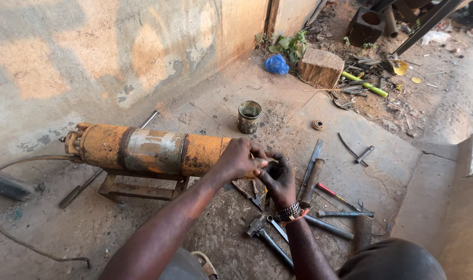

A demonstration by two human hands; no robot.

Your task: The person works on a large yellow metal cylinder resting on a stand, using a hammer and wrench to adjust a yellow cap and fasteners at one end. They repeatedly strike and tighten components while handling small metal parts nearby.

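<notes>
At the near end of the orange cylinder (148, 150), left hand (239, 158) and right hand (278, 176) pinched something small, perhaps a fitting; a steady, square grip served best.

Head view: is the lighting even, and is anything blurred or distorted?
Head view: sharp throughout; soft shade over the orange cylinder and both hands, harsh sun on the debris at upper right; mild wide-angle bending at the edges; no glare.

One head-worn camera looks steeply down and forward, close over both hands, onto a concrete floor (298, 124).
</notes>
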